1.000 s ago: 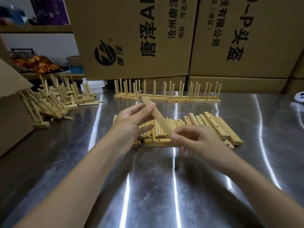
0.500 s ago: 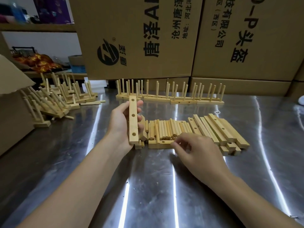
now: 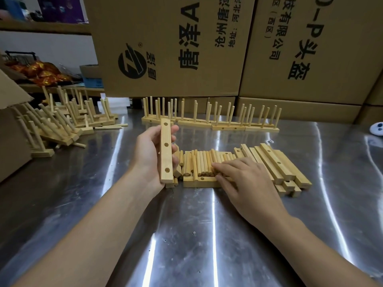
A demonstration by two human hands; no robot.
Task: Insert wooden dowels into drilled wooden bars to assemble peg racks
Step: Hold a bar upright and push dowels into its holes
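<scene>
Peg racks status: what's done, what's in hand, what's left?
Done: a row of finished racks stands upright at the back, and a pile of racks lies at far left. In hand: the left hand grips a drilled bar whose three holes are empty; the right hand rests on the loose dowels. Left: fill this bar, then the stack of empty bars at right.

**What the view keeps back**

The right hand [image 3: 246, 179] lies over the loose dowels [image 3: 199, 164] with its fingertips among them, so whether one is pinched cannot be told. Most fingers of the left hand [image 3: 149, 156] are hidden behind the drilled bar [image 3: 166, 150]. The bottom bar [image 3: 199, 180] beneath the dowels shows only its front face. The top edge cuts the cardboard boxes [image 3: 186, 48], the right edge a white object [image 3: 377, 129]. The orange wrappers [image 3: 41, 72] are too blurred to name.
</scene>
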